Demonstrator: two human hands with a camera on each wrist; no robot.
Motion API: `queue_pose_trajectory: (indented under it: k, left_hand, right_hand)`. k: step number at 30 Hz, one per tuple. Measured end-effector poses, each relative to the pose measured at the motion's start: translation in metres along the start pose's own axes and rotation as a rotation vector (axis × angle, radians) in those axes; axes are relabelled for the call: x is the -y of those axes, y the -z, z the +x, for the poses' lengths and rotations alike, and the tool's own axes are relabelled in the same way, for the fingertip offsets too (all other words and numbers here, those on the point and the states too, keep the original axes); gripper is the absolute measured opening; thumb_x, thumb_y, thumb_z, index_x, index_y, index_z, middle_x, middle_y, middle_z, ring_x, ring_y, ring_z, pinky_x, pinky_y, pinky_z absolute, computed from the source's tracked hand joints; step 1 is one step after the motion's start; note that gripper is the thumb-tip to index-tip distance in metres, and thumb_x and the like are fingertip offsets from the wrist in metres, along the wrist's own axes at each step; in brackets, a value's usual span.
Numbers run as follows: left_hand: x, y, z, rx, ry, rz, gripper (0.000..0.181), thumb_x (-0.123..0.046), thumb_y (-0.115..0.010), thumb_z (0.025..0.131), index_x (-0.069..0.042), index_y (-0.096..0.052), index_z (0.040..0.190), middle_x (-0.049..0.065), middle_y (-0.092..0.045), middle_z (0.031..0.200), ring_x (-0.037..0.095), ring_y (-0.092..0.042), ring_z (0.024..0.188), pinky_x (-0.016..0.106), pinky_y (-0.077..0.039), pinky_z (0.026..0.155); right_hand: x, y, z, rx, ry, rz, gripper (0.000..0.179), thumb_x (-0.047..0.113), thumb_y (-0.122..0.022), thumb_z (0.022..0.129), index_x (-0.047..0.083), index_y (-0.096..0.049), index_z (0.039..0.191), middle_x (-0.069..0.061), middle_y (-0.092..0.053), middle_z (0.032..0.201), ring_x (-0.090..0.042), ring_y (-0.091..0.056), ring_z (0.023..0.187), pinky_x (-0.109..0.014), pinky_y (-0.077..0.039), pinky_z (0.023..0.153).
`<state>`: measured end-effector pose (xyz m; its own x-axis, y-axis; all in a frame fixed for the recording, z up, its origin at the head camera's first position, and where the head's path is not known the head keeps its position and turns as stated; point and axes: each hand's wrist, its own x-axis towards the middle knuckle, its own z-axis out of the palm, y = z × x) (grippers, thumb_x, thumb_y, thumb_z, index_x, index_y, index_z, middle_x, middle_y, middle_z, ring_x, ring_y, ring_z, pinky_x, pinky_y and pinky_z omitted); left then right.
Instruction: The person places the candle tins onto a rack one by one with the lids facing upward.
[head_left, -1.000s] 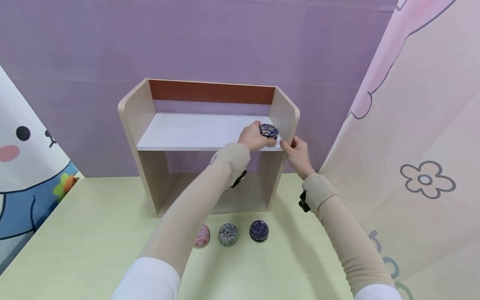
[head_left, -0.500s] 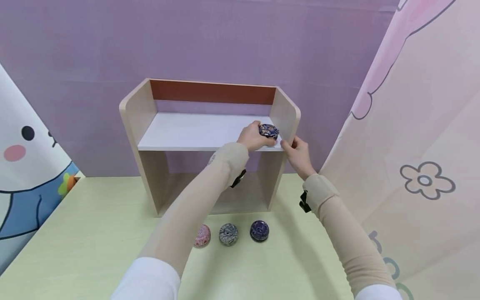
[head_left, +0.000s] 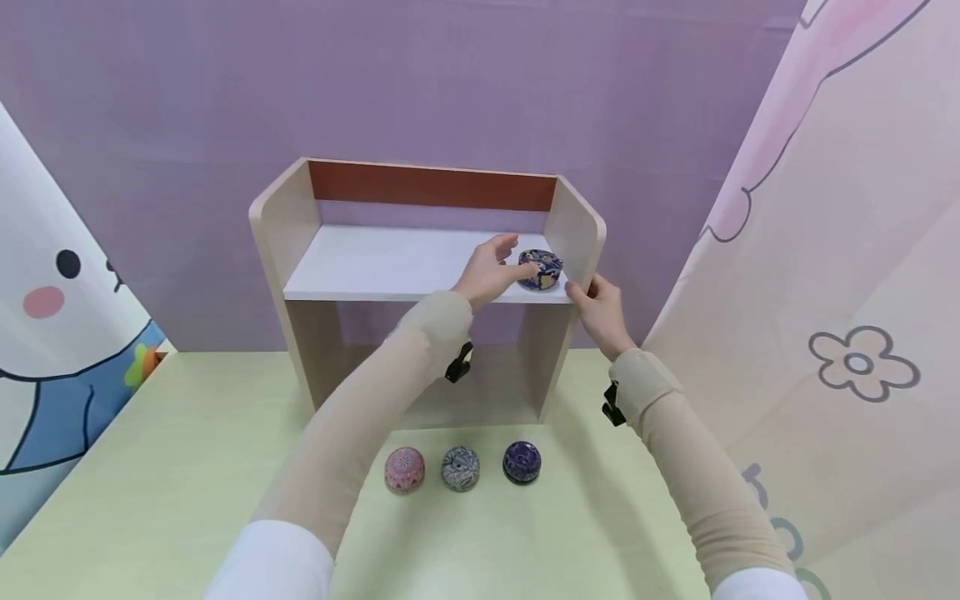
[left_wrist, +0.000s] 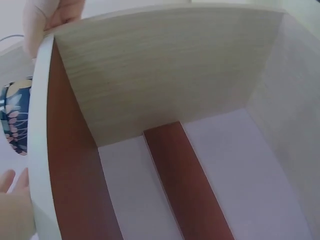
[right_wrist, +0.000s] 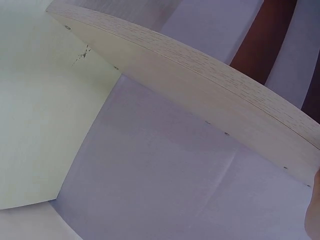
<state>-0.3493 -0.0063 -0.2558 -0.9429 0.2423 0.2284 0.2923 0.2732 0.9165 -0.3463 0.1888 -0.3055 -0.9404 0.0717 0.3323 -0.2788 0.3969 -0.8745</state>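
A round tin (head_left: 550, 272) with a dark blue floral pattern sits at the right end of the white upper shelf board (head_left: 397, 258). My left hand (head_left: 487, 271) is just left of it, fingers spread and lifted, thumb overlapping the tin in the head view. In the left wrist view the tin (left_wrist: 17, 117) shows beyond the shelf edge, with the left fingers (left_wrist: 15, 187) below it. My right hand (head_left: 602, 317) grips the front edge of the small bookshelf's right side panel (head_left: 576, 225), thumb on the inner side; its other fingers are partly hidden behind the panel.
Three more round tins stand on the pale table (head_left: 187, 467) before the bookshelf: a pink one (head_left: 405, 470), a grey-and-white one (head_left: 461, 468) and a dark purple one (head_left: 522, 462). A purple cloth (head_left: 450, 75) hangs behind, a printed curtain (head_left: 795, 275) at the right.
My left hand has let go of the blue floral tin and drawn back to the left, its fingers opening. The tin stays on the shelf. The right hand keeps its grip on the panel.
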Motion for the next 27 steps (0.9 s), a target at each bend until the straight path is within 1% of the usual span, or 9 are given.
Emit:
queue_pose_trajectory:
  k: [2,5,9,12,15,19,23,27]
  left_hand:
    - [0.001,0.003,-0.004,-0.032,-0.003,-0.009,0.063,-0.024,-0.065,0.085,-0.009,-0.037,0.139,0.005,-0.04,0.143,0.021,-0.038,0.131,0.03,-0.036,0.106]
    - [0.002,0.007,-0.01,-0.086,-0.025,-0.036,0.056,-0.021,-0.064,0.085,-0.009,-0.043,0.136,0.006,-0.044,0.14,0.021,-0.043,0.127,0.029,-0.04,0.103]
    - [-0.001,0.012,-0.021,-0.144,-0.092,-0.069,0.047,-0.015,-0.062,0.086,-0.006,-0.048,0.13,0.008,-0.05,0.134,0.021,-0.048,0.122,0.027,-0.041,0.1]
    - [-0.003,0.016,-0.032,-0.152,-0.136,-0.063,0.042,-0.013,-0.06,0.087,-0.006,-0.051,0.127,0.008,-0.055,0.128,0.02,-0.051,0.118,0.027,-0.043,0.098]
    - [-0.004,0.022,-0.043,-0.129,-0.156,-0.038,0.04,-0.014,-0.059,0.087,-0.007,-0.052,0.126,0.008,-0.058,0.124,0.019,-0.052,0.115,0.029,-0.046,0.094]
    - [-0.002,0.027,-0.059,-0.058,-0.179,0.0,0.038,-0.014,-0.058,0.088,-0.005,-0.052,0.125,0.009,-0.058,0.123,0.019,-0.053,0.115,0.03,-0.046,0.094]
    - [0.005,0.031,-0.079,0.012,-0.196,0.083,0.037,-0.016,-0.058,0.089,-0.005,-0.053,0.124,0.008,-0.058,0.123,0.019,-0.054,0.113,0.029,-0.045,0.097]
    - [0.014,0.035,-0.098,0.032,-0.219,0.187,0.035,-0.018,-0.059,0.089,-0.008,-0.056,0.122,0.005,-0.059,0.122,0.018,-0.056,0.111,0.03,-0.044,0.097]
  right_hand:
    - [0.0,0.0,0.0,0.004,-0.007,0.006,0.038,0.02,-0.055,0.09,-0.001,-0.054,0.122,-0.019,-0.06,0.115,-0.018,-0.056,0.096,-0.028,-0.049,0.084]
    - [0.0,0.001,0.0,0.007,-0.011,0.014,0.038,0.02,-0.055,0.09,-0.001,-0.054,0.122,-0.019,-0.06,0.116,-0.019,-0.056,0.096,-0.029,-0.049,0.085]
    - [0.0,0.004,0.0,0.009,-0.015,0.013,0.04,0.021,-0.054,0.09,0.0,-0.053,0.124,-0.019,-0.059,0.118,-0.021,-0.056,0.1,-0.032,-0.048,0.089]
    - [0.0,0.005,-0.001,0.01,-0.014,0.013,0.041,0.022,-0.054,0.09,0.001,-0.052,0.126,-0.018,-0.058,0.119,-0.023,-0.056,0.103,-0.036,-0.047,0.092]
    - [-0.001,0.006,-0.001,0.009,-0.012,0.012,0.042,0.023,-0.053,0.091,0.002,-0.051,0.127,-0.018,-0.058,0.12,-0.023,-0.056,0.104,-0.036,-0.047,0.093]
    - [-0.001,0.007,-0.002,0.0,-0.009,0.008,0.041,0.023,-0.054,0.09,0.002,-0.052,0.126,-0.018,-0.059,0.119,-0.021,-0.055,0.102,-0.033,-0.047,0.09]
    - [-0.001,0.007,-0.003,-0.006,-0.008,0.0,0.041,0.023,-0.054,0.09,0.002,-0.053,0.126,-0.018,-0.059,0.117,-0.019,-0.055,0.099,-0.03,-0.047,0.087]
    - [-0.001,0.006,-0.003,-0.006,-0.018,0.001,0.041,0.024,-0.054,0.091,0.002,-0.052,0.125,-0.017,-0.059,0.117,-0.018,-0.055,0.098,-0.03,-0.047,0.087]
